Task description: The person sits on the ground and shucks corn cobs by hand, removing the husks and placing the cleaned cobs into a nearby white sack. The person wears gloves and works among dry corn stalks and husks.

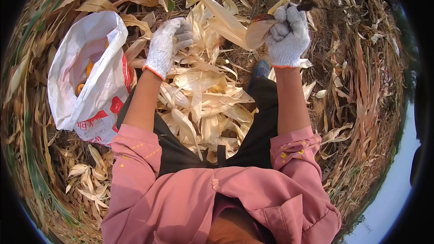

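Observation:
My right hand (288, 32), in a white knit glove with an orange cuff edge, is closed around dry corn husk leaves (259, 35). The leaves spread out to its left, and a dark tuft (307, 5), perhaps corn silk, sticks out past the fingers. My left hand (168, 45), gloved alike, hovers over the loose husks with its fingers loosely curled; nothing shows in it. Just left of it stands a white woven sack (86, 30) with red print, its mouth gaping. Yellow corn cobs (89, 69) lie inside, partly hidden by the sack's wall.
A heap of pale husks (203, 98) lies between my legs in dark trousers (261, 115). A blue shoe (260, 69) shows near my right wrist. Dry corn stalks (366, 84) line the right side, and stalks with some green leaves (28, 135) edge the left.

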